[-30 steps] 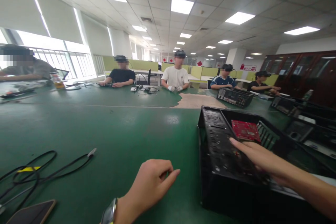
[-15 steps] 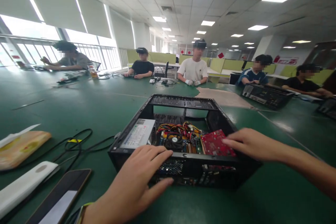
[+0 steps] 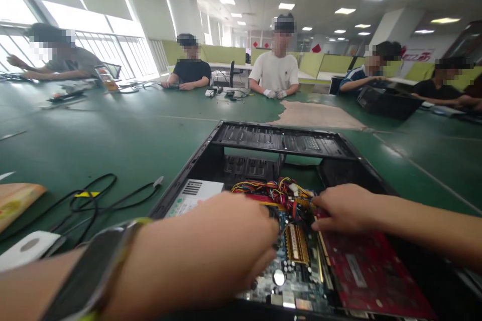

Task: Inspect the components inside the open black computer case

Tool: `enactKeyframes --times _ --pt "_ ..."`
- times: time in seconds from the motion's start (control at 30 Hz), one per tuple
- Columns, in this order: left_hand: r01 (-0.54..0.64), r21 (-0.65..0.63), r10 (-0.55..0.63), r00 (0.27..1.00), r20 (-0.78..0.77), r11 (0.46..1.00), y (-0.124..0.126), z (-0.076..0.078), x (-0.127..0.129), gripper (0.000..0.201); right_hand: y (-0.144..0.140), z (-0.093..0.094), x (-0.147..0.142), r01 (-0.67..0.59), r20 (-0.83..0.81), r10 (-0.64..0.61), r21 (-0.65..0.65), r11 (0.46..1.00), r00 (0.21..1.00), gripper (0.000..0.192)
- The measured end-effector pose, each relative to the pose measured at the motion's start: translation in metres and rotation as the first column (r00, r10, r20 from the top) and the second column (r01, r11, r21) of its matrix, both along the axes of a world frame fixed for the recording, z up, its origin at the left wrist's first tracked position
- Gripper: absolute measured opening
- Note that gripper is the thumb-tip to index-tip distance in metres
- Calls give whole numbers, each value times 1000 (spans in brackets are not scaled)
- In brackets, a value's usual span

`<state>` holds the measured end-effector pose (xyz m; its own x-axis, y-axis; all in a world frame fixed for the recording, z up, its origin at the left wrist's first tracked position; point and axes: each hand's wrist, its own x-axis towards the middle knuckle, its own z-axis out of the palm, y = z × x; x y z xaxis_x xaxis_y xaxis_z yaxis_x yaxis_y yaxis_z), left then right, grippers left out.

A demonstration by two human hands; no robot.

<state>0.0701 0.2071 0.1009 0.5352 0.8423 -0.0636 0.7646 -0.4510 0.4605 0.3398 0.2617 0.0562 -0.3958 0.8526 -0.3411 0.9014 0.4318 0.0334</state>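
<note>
The black computer case (image 3: 176,199) lies open on its side in front of me, with the motherboard (image 3: 276,281) showing inside. My left hand (image 3: 211,246) is over the near left part of the board, its fingers curled downward, smeared and mostly hidden behind its back. Under it the CPU fan is out of sight. At the far end of a red graphics card (image 3: 361,266), my right hand (image 3: 346,208) has its thumb and fingers closed around the corner. Coloured cables (image 3: 259,186) bunch beyond both hands. A gold heatsink (image 3: 295,243) sits between them.
A silver power supply (image 3: 198,191) fills the case's left side. Left of it lie a black cable (image 3: 94,205), a white object (image 3: 33,248) and a tissue pack (image 3: 20,200). Several people sit across the green table (image 3: 143,135); another computer case (image 3: 389,103) is at the right.
My left hand has moved from the case's near edge to over the board. My right hand has shifted to the card's far end. The view has come closer to the case.
</note>
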Motion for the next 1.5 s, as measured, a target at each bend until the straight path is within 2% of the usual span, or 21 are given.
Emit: enactKeyframes --times 0.03,0.1,0.13,0.17,0.23,0.3,0.37,0.47,0.53,0.6,0.67,0.7,0.87,1.0,1.1,1.23,1.3,1.33,1.4,1.43,1.5 --pt "92 -1 -91 985 -144 996 16 -1 13 22 9 -1 -6 -38 96 46 -86 996 994 35" --pt "310 -71 -308 840 -447 948 42 -12 35 46 19 -1 -14 -23 169 42 -109 994 985 41" --pt "361 -103 -356 760 -544 927 50 -20 43 61 22 -1 -17 -9 197 27 -92 996 980 44" --pt "382 -112 -371 717 -590 917 55 -28 48 74 23 -1 -19 9 228 8 -74 997 974 45" --pt "413 -74 -370 705 -605 908 55 -40 51 82 27 -2 -25 39 278 -15 -83 996 960 38" --pt "466 -71 -416 700 -581 882 46 -39 48 77 32 -8 -29 48 282 -8 -135 990 959 29" --pt "478 -161 -479 676 -561 863 39 -28 42 70 37 -16 -31 64 264 -15 -177 982 964 27" --pt "378 -376 -529 681 -506 846 48 -8 29 57 37 -28 -28 107 224 -61 -201 974 973 35" --pt "344 -362 -490 726 -483 866 65 0 23 53 32 -33 -26 133 188 -96 -197 971 978 58" --pt "342 -186 -389 769 -507 921 84 2 20 52 24 -36 -26 136 164 -112 -145 980 980 76" --pt "335 8 -281 803 -526 942 97 0 22 49 15 -38 -27 121 149 -109 -71 990 983 67" --pt "331 48 -259 812 -523 942 100 -1 24 46 12 -39 -28 110 140 -103 -43 993 985 60" --pt "305 81 -227 839 -494 949 97 -9 38 39 2 -48 -29 141 81 -138 -32 989 987 62" --pt "267 66 -189 816 -546 961 93 -11 37 36 9 -51 -24 209 10 -209 -26 978 978 39" --pt "271 15 -208 770 -603 962 94 -10 31 33 21 -26 -15 253 -83 -254 -25 967 964 30" --pt "305 -135 -318 698 -642 943 104 -8 26 30 31 29 -17 344 -439 -251 146 927 863 24" --pt "326 -184 -371 732 -572 927 110 -6 25 39 29 38 -30 354 -572 -208 156 922 794 21" --pt "342 -215 -404 758 -511 915 113 -5 24 44 26 34 -39 328 -606 -194 117 937 771 19" --pt "321 -263 -411 784 -466 910 117 -2 23 44 22 12 -56 245 -626 -179 20 969 759 13" --pt "269 -236 -355 781 -514 934 117 -2 23 42 21 -3 -62 208 -615 -167 -5 978 771 11" --pt "147 -70 -156 732 -663 987 115 -3 23 38 22 -31 -67 148 -566 -122 0 989 815 8"
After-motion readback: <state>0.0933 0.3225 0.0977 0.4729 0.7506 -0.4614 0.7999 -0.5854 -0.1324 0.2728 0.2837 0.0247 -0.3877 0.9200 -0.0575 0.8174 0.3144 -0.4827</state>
